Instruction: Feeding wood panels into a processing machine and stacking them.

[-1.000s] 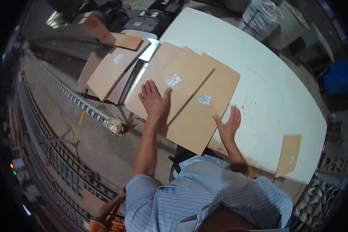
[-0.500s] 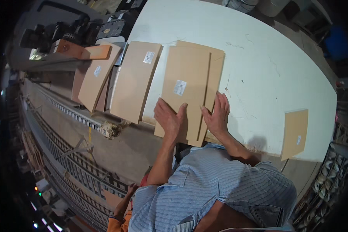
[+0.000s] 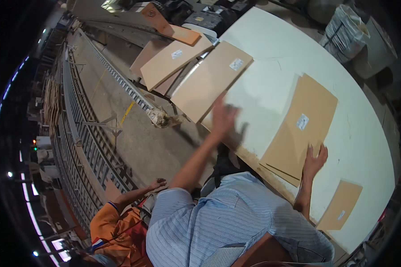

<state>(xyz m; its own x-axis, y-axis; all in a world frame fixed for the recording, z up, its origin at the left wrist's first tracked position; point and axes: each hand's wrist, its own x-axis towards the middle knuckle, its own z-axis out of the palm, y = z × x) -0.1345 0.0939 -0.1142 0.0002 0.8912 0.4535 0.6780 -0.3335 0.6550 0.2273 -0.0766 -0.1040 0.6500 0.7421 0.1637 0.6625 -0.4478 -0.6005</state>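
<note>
A stack of flat tan boards (image 3: 314, 100) with a white label lies on the pale table, its lower edges slightly offset. My right hand (image 3: 315, 159) rests at the right edge of this stack, thumb on the top board and fingers apart, gripping nothing. My left hand (image 3: 224, 116) is in the air, blurred, with its fingers spread and nothing in it. It is beside the lower right edge of another labelled tan board (image 3: 209, 82), which lies at the table's left side. Whether the left fingertips touch that board cannot be made out.
A tilted labelled board (image 3: 171, 62) lies farther left by an orange machine part (image 3: 182, 34). A small board (image 3: 341, 204) sits on the table's right end. Left below are roller conveyors (image 3: 87, 129) and a co-worker in an orange shirt (image 3: 116, 227).
The view has turned to the left. My left hand has left the stack and moved toward the left board. The stack's boards now line up more closely; my right hand stays at its edge.
</note>
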